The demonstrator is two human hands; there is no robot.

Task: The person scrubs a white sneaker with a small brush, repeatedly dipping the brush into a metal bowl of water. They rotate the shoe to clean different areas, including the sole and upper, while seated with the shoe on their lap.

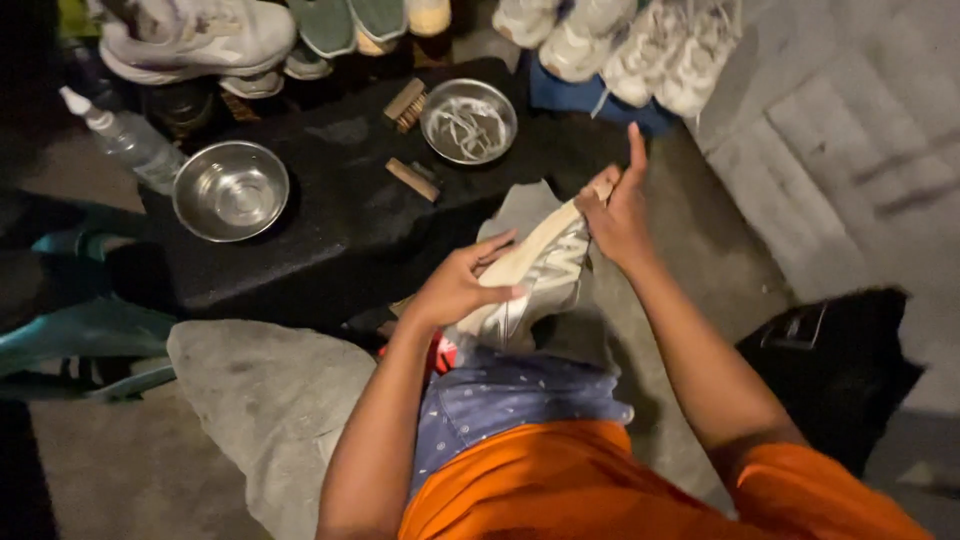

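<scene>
Dim black desk [330, 215] carries two steel bowls; at its five o'clock, left hand [460, 285] and right hand [618, 215] both grip a grey-white sneaker [535, 275].

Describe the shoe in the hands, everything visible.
The shoe is a pale grey-white sneaker with lighter stripe markings on its side and a tan sole edge turned upward. It lies tilted on its side above the lap. The left hand grips the near end, fingers curled over the sole; the right hand holds the far end, one finger raised. No laces are visible.
</scene>
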